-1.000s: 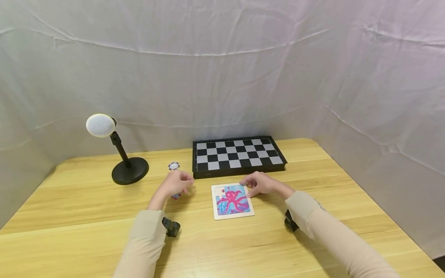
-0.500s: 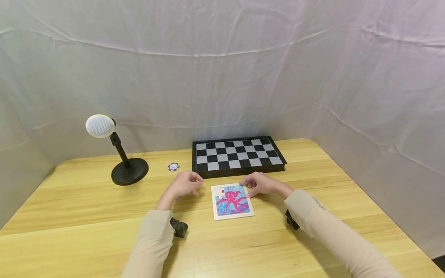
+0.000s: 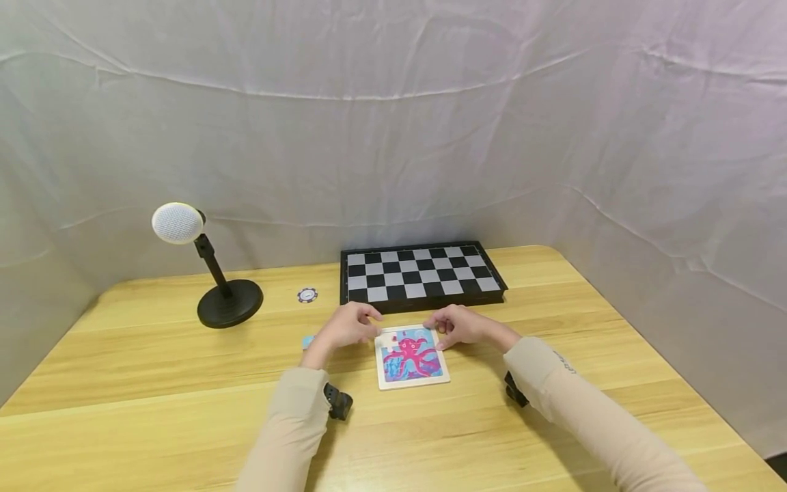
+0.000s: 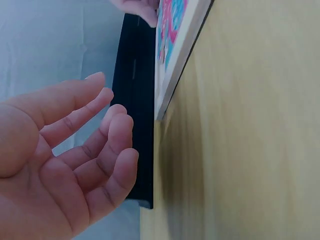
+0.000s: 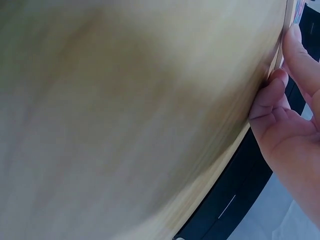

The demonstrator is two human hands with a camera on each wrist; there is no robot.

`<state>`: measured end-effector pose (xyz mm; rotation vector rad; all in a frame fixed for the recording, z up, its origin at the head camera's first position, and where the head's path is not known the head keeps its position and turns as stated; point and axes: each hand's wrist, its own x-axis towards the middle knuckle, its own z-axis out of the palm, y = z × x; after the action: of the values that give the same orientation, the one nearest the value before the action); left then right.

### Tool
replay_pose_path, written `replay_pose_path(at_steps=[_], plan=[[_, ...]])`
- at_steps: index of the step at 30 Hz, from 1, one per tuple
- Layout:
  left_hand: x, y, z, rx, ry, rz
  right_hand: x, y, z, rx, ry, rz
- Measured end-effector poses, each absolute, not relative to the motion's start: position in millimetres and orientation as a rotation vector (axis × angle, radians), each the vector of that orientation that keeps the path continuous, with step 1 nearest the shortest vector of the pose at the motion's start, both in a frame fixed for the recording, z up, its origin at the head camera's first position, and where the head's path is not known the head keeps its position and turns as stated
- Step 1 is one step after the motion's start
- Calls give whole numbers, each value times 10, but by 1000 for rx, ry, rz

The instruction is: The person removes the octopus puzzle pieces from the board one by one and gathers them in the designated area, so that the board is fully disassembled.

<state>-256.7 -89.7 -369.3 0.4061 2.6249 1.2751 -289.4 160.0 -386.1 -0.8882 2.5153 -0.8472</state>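
Octopus puzzle (image 3: 415, 359) lies toward the surface (image 3: 455, 437)'s far edge, far-right corner pinched in our right grip (image 3: 464, 325); our left grip (image 3: 348, 326), loosely spread, hovers alongside.

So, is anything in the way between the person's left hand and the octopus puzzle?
Nothing visible. The left hand is close to the octopus puzzle, near its far left corner, with a gap in the left wrist view. The checkered board lies beyond, not between.

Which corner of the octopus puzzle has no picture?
The far-left corner of the octopus puzzle, nearest the left hand: it's bare, while the other three show picture.
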Motion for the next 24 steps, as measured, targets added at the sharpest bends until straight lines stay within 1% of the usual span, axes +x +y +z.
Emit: replay_pose_path(at_steps=[11,24], plan=[[-2600,-692,-3750,424,2588,1128,-2895,1613,-3865,-921,2502,-857],[-2604,-605,-3738,427,2649,952,-2883,1607,-3843,-977,2438,-890]])
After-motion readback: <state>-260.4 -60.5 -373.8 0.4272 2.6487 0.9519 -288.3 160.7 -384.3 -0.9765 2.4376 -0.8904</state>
